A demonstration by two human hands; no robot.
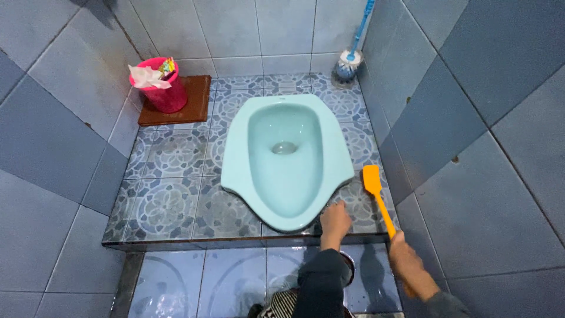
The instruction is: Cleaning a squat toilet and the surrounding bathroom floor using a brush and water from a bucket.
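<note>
A light blue squat toilet pan [285,159] is set into a raised platform of patterned tiles [170,200]. My left hand [335,222] rests on the tiles right at the pan's near right rim, fingers curled downward; whatever lies under the palm is hidden. My right hand [406,266] is lower and to the right, gripping the handle of an orange long-handled scrubber [376,194]. The scrubber's flat head lies on the tiles beside the right wall, just right of the pan.
A pink bin [162,88] stuffed with paper stands on a brown board [194,100] at the back left. A blue and white toilet brush [348,62] leans in the back right corner. The platform's step edge [176,241] drops to a wet lower floor. Tiled walls close in on both sides.
</note>
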